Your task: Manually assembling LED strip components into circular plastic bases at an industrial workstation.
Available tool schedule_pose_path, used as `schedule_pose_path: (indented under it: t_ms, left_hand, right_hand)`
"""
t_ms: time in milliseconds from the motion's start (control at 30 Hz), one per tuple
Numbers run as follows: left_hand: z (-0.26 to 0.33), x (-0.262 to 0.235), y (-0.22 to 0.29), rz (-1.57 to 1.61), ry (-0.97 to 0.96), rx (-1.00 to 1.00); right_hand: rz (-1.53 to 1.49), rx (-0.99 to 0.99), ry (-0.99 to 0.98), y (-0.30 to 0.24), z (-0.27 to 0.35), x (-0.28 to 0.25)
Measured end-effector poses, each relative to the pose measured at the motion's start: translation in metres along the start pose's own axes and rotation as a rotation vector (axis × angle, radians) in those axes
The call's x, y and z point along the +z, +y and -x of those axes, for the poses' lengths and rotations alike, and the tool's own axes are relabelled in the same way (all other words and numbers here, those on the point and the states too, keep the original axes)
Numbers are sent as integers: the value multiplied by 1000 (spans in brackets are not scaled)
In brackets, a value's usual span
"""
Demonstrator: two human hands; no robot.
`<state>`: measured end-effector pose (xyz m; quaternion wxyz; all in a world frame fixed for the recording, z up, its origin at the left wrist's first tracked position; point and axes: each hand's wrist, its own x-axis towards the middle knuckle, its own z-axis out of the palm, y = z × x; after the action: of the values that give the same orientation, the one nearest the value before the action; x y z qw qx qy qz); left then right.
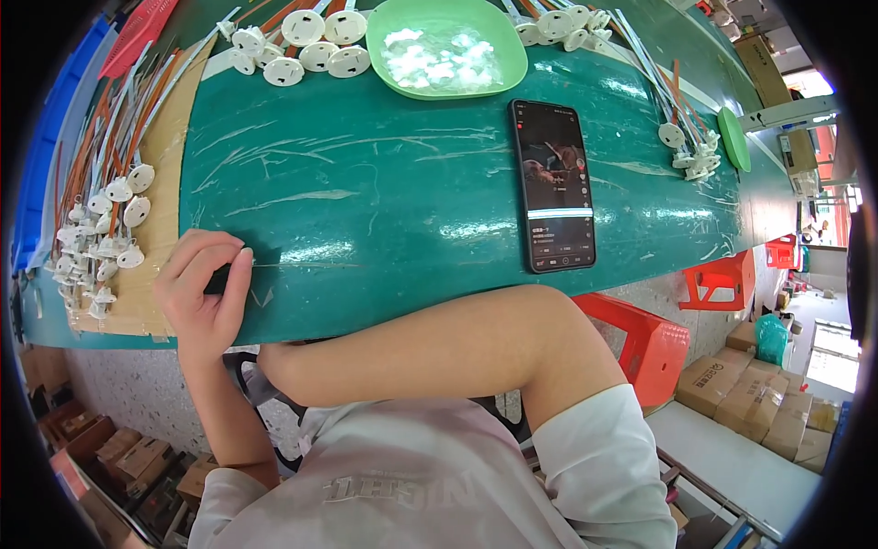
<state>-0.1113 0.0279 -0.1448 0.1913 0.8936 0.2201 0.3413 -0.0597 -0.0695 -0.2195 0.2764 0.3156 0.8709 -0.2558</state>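
My left hand (203, 291) rests on the green tabletop (384, 229) near its front left. Its fingers are curled in and the thumb tip lies close to the index fingertip. Only a dark gap shows between them, with no object visible. My right forearm (412, 357) crosses in front of my body toward the left, along the table's front edge. At its end the right hand is bent down by my left forearm, its fingers hidden. A black phone (555, 188) with a lit screen lies face up on the right of the tabletop.
A green bowl (448, 94) of small white pieces stands at the back. Round white parts on long wires lie on cardboard at left (137, 210), behind (315, 55) and at right (700, 165). A red stool (654, 352) stands beyond my right arm, with cardboard boxes (745, 393) farther right.
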Motion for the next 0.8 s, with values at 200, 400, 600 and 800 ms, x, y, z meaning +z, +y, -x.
schedule_pose_path:
  t_ms: [200, 400, 600, 800]
  left_hand:
    - [-2, -13, 6, -50, 14, 15]
    - [-32, -66, -9, -235, 112, 171]
    - [-111, -179, -77, -538, 213, -55]
    - [-128, -146, -152, -1012, -329, -659]
  right_hand:
    - [67, -35, 37, -8, 19, -1]
    - [287, -123, 176, -6, 2, -17]
    - [441, -174, 282, -8, 23, -19]
    - [491, -118, 299, -3, 21, -19]
